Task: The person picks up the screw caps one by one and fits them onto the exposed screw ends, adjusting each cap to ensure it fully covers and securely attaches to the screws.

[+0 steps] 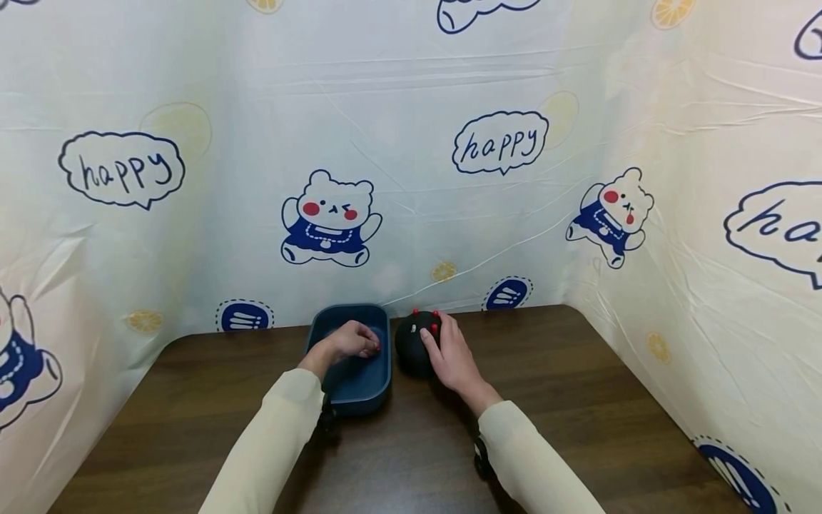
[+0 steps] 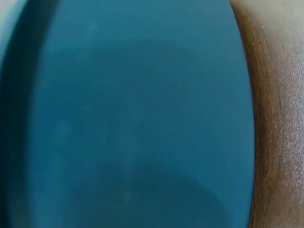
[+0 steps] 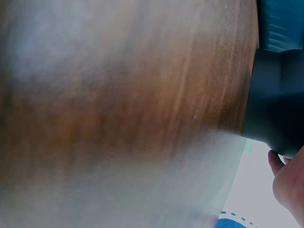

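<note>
The left hand [image 1: 349, 343] rests inside the dark blue rectangular plastic tray [image 1: 379, 385] on the brown wooden worktop [image 1: 578, 400], fingers curled, apparently holding nothing. The right hand [image 1: 449, 353] cups the black round object [image 1: 411, 346] just beside the tray. Lifting it next likely calls for a firm wrap.

Bright, even light; soft wrist views.
The head view is sharp with wide-angle bending at the edges; both wrist views are blurred, the tabletop [image 3: 118, 109] smeared with pale glare.
</note>
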`<state>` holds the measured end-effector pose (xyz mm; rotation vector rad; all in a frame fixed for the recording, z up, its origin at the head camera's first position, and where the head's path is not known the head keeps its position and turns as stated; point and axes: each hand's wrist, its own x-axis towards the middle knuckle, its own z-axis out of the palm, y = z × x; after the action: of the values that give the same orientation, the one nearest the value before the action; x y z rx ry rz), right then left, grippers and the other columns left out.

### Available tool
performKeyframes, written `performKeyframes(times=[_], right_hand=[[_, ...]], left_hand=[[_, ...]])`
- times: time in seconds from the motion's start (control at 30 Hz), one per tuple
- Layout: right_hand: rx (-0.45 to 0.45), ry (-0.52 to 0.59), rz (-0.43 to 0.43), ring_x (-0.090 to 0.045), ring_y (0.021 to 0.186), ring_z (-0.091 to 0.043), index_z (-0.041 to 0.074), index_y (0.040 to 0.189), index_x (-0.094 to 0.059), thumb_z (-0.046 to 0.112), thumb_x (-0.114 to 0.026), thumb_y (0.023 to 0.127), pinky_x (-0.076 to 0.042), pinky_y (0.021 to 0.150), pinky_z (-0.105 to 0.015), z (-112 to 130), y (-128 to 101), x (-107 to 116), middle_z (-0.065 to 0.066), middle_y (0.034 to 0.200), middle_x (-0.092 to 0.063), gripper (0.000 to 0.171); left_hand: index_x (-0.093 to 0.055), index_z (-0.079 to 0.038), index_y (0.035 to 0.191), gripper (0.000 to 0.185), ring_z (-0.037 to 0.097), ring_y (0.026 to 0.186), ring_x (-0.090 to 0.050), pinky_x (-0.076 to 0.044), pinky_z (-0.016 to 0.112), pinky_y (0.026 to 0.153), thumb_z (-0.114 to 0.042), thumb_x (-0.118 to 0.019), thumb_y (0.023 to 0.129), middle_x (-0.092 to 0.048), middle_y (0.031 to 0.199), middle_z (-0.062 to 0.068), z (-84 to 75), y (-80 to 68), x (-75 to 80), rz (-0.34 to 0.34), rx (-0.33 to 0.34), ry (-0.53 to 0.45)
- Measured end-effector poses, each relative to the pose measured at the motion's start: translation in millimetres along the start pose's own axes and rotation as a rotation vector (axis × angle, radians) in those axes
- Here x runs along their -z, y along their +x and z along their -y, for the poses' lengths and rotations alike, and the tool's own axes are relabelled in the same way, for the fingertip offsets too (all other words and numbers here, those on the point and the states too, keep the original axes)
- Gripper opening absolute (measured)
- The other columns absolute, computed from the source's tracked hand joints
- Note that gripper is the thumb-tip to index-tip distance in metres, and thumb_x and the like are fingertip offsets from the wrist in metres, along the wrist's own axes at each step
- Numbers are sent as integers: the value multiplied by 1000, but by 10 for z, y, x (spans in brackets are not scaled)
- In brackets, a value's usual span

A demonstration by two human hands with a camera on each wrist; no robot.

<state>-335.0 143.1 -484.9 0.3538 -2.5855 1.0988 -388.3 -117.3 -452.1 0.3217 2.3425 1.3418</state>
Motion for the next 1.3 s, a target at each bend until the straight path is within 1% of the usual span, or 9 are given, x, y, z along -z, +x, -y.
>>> performKeyframes(times=[0.17,0.47,0.67,0.8,0.93,1.03,1.17,1.3], right_hand=[[-4,7,2,-45,136,-30,10,155,-31,59,-38,106,-39,114,-52,2,-16,0,-13,154,-41,70],[-16,9,6,-44,138,-29,11,156,-30,59,-38,106,-38,115,-52,0,-15,4,-13,155,-40,70],[-16,5,5,-44,138,-30,10,156,-30,58,-38,106,-37,115,-52,-1,-16,3,-13,155,-40,70],[-17,4,7,-43,139,-29,10,156,-30,59,-38,106,-37,116,-52,0,-14,6,-13,155,-39,70],[-18,5,9,-43,139,-29,10,156,-30,58,-38,106,-36,116,-51,-2,-10,7,-13,155,-39,70],[-17,1,8,-43,139,-29,10,156,-30,58,-37,106,-36,116,-51,1,-5,9,-13,155,-39,70],[-11,-1,4,-43,139,-29,10,156,-30,57,-38,107,-36,116,-50,8,-1,13,-13,155,-39,69],[-3,0,5,-43,139,-29,10,156,-31,57,-37,107,-36,116,-50,3,4,7,-13,155,-40,69]], left_hand=[[-65,8,121,22,31,108,-66,-55,41,98,-4,-56,104,-68,118,19,14,-9,-9,19,-22,-54],[-64,6,124,25,36,116,-63,-49,45,106,-9,-55,106,-65,123,22,-5,-12,-7,8,-73,-222],[-65,4,125,26,39,118,-61,-47,45,108,-12,-59,104,-66,124,21,-37,-38,-20,-15,-70,-293],[-64,4,125,26,40,118,-61,-47,47,109,-11,-59,104,-66,122,21,-61,-53,-45,-39,-91,-312],[-63,3,124,24,40,118,-60,-45,51,110,-11,-57,105,-66,122,21,-114,-67,-80,-80,-125,-319],[-62,2,125,25,41,120,-59,-43,54,111,-13,-57,106,-66,124,21,-161,-70,-106,-123,-152,-314],[-63,-1,127,27,42,121,-58,-43,56,110,-17,-59,105,-65,125,21,-207,-62,-157,-211,-212,-281],[-66,-5,125,27,40,117,-60,-47,52,107,-20,-64,103,-67,123,18,-240,-79,-211,-305,-279,-249]])
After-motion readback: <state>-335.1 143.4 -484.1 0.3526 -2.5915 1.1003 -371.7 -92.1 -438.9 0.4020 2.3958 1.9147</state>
